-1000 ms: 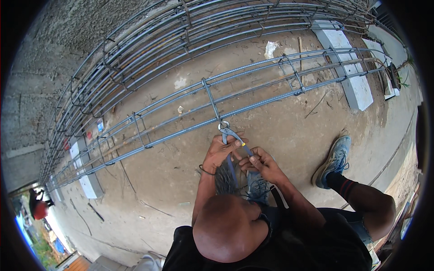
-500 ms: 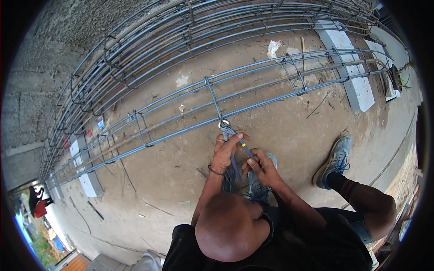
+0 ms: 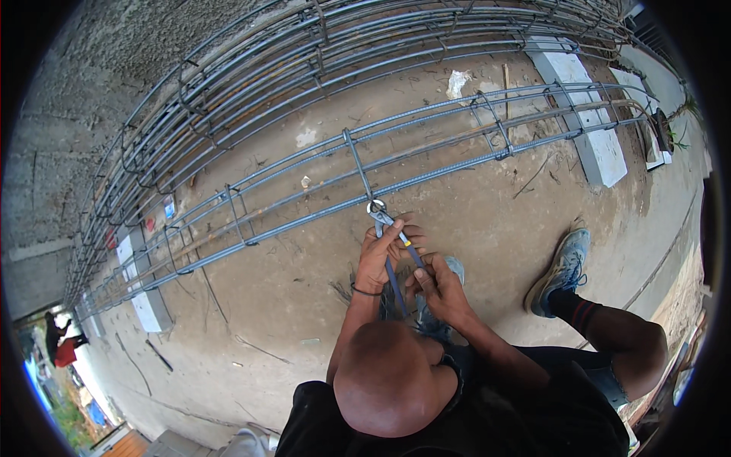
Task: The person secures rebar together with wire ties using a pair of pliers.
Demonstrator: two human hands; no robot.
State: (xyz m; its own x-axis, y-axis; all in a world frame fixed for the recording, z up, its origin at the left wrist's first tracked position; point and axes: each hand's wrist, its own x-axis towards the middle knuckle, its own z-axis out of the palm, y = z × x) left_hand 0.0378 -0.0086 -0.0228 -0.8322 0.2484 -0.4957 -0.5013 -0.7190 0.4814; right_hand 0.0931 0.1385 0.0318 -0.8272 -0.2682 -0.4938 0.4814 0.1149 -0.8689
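Observation:
Grey-handled pliers [image 3: 414,254] with a yellow band have their jaws at the foot of a vertical stirrup [image 3: 360,167], where it meets the lower ribbed bar of a long rebar cage [image 3: 301,218]. My left hand [image 3: 381,255] is closed on the pliers near their head, thumb over the tool, some fingers partly extended. My right hand [image 3: 440,289], lower and to the right, grips a handle end. A bundle of thin wires [image 3: 343,292] lies behind my left wrist, partly hidden by my hands, beside my shoe.
More stacked rebar cages [image 3: 251,80] run along a rough concrete wall [image 3: 76,107]. Pale blocks [image 3: 605,156] [image 3: 148,301] lie under the cages at right and left, on the dusty concrete floor [image 3: 244,350]. A person in red and black [image 3: 65,346] is at the far left.
Since a second ago, my left hand has shifted slightly up and right along the pliers. My right hand has moved a little downward. The jaws stay at about the same spot on the cage.

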